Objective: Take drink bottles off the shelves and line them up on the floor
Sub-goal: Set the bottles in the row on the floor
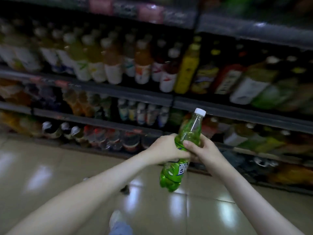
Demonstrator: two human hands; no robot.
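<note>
A capped green bottle, tilted, hangs above the tiled floor.

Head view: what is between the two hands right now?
A tilted green bottle, gripped around its middle by the left hand and the right hand, above the tiled floor; the head view shows it.

Dim, motion-blurred view with smeared shelves, bowed edges, white glare patches on the floor.
</note>
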